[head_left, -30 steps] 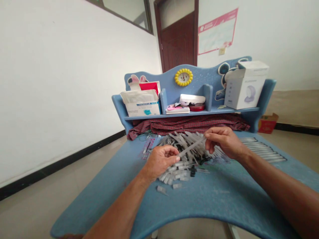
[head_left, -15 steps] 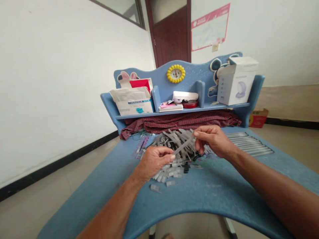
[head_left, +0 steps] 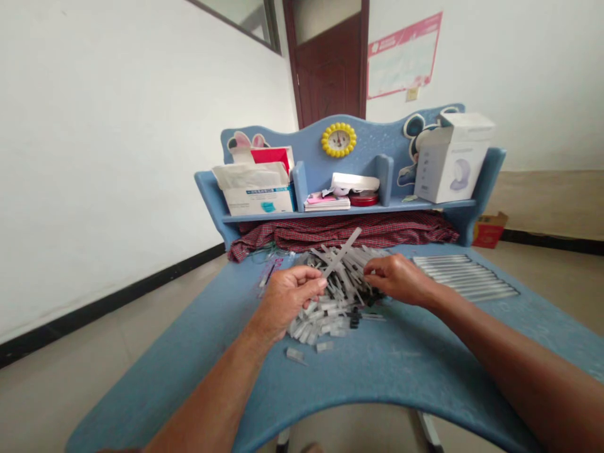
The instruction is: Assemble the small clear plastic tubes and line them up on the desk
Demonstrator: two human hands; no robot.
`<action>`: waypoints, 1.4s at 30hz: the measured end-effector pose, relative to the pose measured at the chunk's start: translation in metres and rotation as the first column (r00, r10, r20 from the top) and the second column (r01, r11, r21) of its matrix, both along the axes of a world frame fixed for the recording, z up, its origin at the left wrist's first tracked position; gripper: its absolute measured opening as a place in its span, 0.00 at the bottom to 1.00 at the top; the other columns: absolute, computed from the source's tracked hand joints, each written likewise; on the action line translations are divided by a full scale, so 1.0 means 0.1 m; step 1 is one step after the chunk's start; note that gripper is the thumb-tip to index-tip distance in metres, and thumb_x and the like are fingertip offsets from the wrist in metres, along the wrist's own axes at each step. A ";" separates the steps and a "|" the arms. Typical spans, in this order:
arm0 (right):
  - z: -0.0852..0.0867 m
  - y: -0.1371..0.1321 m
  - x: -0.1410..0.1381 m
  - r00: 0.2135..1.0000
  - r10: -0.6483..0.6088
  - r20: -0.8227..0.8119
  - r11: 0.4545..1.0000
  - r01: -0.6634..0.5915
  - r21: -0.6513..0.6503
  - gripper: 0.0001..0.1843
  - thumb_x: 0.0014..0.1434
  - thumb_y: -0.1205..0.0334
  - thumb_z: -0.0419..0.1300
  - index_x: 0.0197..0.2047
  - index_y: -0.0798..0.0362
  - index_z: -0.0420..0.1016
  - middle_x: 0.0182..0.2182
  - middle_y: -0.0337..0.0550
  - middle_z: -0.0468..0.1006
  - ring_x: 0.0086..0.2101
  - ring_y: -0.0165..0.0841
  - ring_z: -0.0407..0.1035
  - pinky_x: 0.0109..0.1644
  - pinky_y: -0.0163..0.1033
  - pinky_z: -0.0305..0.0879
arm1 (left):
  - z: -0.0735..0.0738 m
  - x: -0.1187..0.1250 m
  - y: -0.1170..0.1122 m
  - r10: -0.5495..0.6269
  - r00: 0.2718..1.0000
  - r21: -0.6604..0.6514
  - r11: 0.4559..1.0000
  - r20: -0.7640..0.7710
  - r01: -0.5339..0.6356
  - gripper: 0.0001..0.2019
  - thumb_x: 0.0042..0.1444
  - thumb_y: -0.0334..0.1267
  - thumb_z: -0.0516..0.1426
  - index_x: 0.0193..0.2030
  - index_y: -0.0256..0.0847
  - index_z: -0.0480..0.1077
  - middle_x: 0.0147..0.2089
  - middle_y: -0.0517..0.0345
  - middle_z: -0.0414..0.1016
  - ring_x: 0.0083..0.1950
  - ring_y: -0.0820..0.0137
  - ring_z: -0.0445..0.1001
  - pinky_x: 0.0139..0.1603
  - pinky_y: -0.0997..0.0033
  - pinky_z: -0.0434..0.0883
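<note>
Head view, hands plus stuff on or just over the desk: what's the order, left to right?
Left hand → translucent strip pinched in it → right hand → row of slender pieces laid side by side.

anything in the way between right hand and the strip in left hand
Nothing visible: the strip slants up from the left hand, the right hand is by the right side of the pile, and the gap looks open above it.
</note>
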State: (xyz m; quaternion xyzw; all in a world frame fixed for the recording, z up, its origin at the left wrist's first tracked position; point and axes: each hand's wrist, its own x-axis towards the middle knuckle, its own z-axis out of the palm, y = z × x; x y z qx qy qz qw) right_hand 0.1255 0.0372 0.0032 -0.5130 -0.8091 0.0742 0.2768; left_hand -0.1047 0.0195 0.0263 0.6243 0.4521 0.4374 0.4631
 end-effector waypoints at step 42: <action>0.23 0.11 0.56 0.999 0.028 -0.034 0.999 -0.029 -0.034 0.11 0.54 0.61 0.51 0.28 0.54 0.73 0.22 0.39 0.75 0.22 0.28 0.70 0.29 0.31 0.63 | 0.14 -0.45 0.24 0.125 0.891 0.232 0.972 -0.437 -0.022 0.12 0.43 0.42 0.57 0.28 0.34 0.73 0.22 0.62 0.68 0.25 0.75 0.62 0.26 0.77 0.57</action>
